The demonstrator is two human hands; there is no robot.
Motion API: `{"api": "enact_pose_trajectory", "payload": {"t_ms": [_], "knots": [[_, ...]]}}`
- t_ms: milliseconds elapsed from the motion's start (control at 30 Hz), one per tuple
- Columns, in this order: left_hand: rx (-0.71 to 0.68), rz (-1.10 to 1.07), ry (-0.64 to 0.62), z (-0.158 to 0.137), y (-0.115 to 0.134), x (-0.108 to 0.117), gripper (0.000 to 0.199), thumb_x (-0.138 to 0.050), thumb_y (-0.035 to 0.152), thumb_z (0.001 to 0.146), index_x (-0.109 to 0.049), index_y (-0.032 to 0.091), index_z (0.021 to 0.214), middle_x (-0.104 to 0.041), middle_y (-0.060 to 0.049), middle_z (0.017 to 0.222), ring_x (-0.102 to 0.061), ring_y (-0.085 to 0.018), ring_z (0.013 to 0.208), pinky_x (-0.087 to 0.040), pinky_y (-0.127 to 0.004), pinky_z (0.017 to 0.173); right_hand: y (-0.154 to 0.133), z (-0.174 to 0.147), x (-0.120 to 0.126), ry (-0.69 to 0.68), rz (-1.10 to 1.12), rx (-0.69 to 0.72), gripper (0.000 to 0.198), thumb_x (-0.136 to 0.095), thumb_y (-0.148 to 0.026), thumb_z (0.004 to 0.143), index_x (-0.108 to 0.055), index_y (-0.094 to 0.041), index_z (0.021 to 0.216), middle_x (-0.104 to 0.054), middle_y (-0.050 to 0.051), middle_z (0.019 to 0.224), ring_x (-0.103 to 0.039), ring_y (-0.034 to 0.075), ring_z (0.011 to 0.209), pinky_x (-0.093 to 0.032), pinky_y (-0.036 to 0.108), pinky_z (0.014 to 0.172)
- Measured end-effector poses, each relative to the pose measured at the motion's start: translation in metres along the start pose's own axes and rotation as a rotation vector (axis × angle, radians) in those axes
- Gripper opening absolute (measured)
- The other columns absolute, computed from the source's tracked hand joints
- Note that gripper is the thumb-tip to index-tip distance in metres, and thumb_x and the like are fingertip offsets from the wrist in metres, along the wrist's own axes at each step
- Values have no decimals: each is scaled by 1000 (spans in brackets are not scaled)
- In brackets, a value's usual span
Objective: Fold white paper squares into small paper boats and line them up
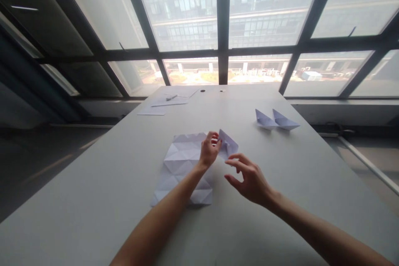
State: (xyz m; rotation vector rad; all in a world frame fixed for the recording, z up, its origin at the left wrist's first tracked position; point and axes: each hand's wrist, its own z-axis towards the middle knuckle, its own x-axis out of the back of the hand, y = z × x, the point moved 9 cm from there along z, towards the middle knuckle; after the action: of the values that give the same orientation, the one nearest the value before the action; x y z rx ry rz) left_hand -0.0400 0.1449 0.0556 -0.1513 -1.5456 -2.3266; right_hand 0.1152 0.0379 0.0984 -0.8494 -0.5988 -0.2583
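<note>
A small folded paper piece (230, 142), white with a raised pointed flap, is pinched at its left side by my left hand (211, 149). Just below and to the right of it, my right hand (247, 176) is held with thumb and fingers apart, nothing between them. Under my left wrist and forearm lies a creased sheet of paper (183, 156), marked with a grid of diagonal folds; the forearm hides part of it. Two folded paper boats (282, 121) stand side by side farther off to the right.
Several flat paper sheets (156, 110) lie at the far left of the white table (121, 166), with a small white pen-like object (171, 97) on top. Two round holes sit near the far edge. Large framed windows rise beyond the table.
</note>
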Motion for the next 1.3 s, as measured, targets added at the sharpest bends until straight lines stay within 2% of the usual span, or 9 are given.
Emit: {"api": "enact_pose_trajectory", "payload": {"t_ms": [133, 300, 500, 600, 767, 867, 1033, 1133, 1300], "knots": [[-30, -37, -202, -11, 17, -19, 11, -65, 25, 85, -62, 19, 93, -67, -1, 89, -64, -12, 66, -52, -21, 57, 48, 12, 27, 216, 174, -285, 43, -60, -43, 89, -61, -20, 126, -63, 14, 123, -63, 22, 89, -52, 34, 71], [-96, -9, -353, -25, 32, -35, 12, -66, 30, 87, -72, 19, 89, -72, -3, 88, -67, -16, 73, -54, -26, 66, 89, 11, -4, 12, 526, -430, 35, -61, -41, 86, -74, -18, 109, -75, 8, 98, -68, 25, 85, -52, 34, 74], [-78, 61, -352, -28, 26, -37, 18, -78, 35, 75, -74, 21, 87, -71, -5, 89, -65, -21, 78, -52, -27, 63, 96, -6, -10, 44, 506, -514, 36, -57, -43, 86, -78, -17, 97, -74, 4, 80, -64, 22, 68, -45, 28, 59], [-54, 79, -351, -27, 23, -38, 16, -74, 35, 79, -74, 20, 83, -69, -7, 88, -65, -21, 80, -51, -27, 62, 90, -6, -12, 15, 494, -496, 34, -56, -42, 86, -79, -18, 95, -74, 3, 79, -63, 21, 68, -44, 27, 58], [225, -333, -397, -25, 7, -41, 19, -63, 35, 81, -65, 16, 78, -68, -9, 103, -64, -19, 88, -53, -29, 74, 115, -9, 5, 135, 470, -575, 32, -58, -42, 85, -78, -16, 85, -71, 3, 73, -58, 18, 63, -40, 26, 57], [451, -601, -305, -23, -11, -35, 17, -54, 35, 80, -57, 18, 81, -67, -5, 94, -63, -16, 81, -53, -28, 73, 138, -13, 13, 218, 630, -667, 35, -64, -47, 80, -75, -14, 86, -70, 5, 75, -57, 17, 63, -40, 26, 57], [539, -595, -158, -21, -32, -25, 18, -60, 35, 79, -50, 20, 81, -54, 4, 67, -55, -10, 57, -46, -21, 56, 147, -14, 15, 285, 791, -699, 38, -70, -52, 75, -74, -15, 84, -69, 4, 72, -56, 17, 59, -40, 26, 54], [577, -544, -154, -26, -37, -28, 25, -64, 39, 81, -50, 20, 91, -53, 6, 66, -51, -8, 50, -41, -20, 50, 141, -13, 19, 324, 702, -651, 36, -68, -51, 77, -73, -16, 82, -69, 4, 72, -57, 18, 62, -41, 27, 56], [563, -526, -277, -33, -26, -38, 63, -71, 38, 79, -39, 26, 132, -62, 1, 85, -64, -13, 70, -50, -25, 64, 140, -15, 18, 318, 583, -640, 37, -62, -51, 82, -72, -15, 85, -69, 4, 76, -58, 18, 65, -41, 28, 58]]}}
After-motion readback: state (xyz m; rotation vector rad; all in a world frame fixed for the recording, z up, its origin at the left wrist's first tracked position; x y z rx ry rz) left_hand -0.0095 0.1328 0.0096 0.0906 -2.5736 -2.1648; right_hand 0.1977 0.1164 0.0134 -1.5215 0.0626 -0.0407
